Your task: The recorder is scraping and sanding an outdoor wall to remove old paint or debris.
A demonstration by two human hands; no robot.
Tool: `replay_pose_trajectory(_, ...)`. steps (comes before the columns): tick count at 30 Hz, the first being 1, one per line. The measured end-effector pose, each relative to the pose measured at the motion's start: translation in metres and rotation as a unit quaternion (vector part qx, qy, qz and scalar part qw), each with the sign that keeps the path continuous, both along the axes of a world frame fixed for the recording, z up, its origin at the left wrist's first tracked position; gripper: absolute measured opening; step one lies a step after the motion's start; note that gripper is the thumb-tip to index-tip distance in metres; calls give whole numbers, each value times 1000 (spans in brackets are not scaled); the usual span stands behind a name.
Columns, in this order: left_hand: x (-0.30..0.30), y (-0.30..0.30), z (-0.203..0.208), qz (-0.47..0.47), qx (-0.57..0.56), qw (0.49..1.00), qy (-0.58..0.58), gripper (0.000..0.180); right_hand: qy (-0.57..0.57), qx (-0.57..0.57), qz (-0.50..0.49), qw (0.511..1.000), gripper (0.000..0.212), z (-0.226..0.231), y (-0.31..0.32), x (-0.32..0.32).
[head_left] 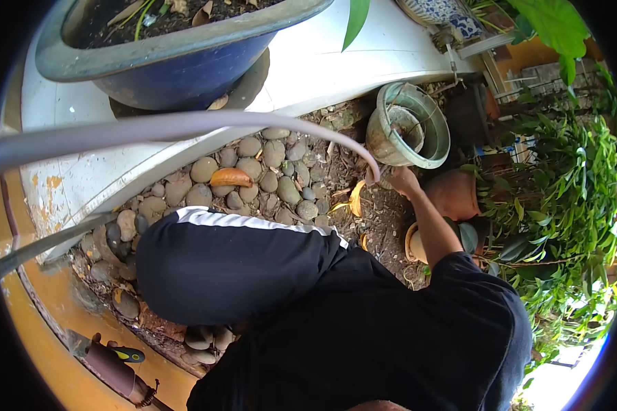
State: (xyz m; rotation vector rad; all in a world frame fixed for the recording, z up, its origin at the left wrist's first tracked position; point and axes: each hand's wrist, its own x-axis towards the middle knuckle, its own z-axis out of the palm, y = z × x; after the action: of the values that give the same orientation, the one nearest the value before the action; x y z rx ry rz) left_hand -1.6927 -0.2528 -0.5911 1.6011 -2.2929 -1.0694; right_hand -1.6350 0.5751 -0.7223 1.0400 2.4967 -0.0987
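My right arm stretches forward over bare soil, and my right hand is low beside a weathered green plastic pot. Its fingers look curled round something greyish that I cannot make out. Close by is the end of a long pale mauve hose-like strip, which arches in from the left; I cannot tell whether the hand touches it. The green pot is tilted, with a smaller pot nested inside. A yellow leaf lies on the soil left of the hand. My left hand is out of view.
Rounded stones line the bed beside a white ledge, which bears a large blue planter. Terracotta pots and leafy plants crowd the right. My bent knee covers part of the stones.
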Motion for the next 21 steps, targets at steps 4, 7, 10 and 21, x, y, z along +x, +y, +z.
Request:
replay_pose_trajectory(4, -6, -10, -20, -15, 28, 999, 38, 46, 118, 257, 8, 959, 57, -17, 14, 15)
replay_pose_trajectory(7, -4, -12, -34, -1, 38, 999, 29, 43, 71, 309, 55, 947, 48, -8, 27, 5)
replay_pose_trajectory(10, 6, -35, -55, 18, 61, 996, 55, 43, 64, 347, 127, 927, 45, -8, 32, -11)
replay_pose_trajectory(21, -1, -31, -44, -19, 109, 994, 17, 40, 17, 159, 168, 973, 45, 26, -5, -83)
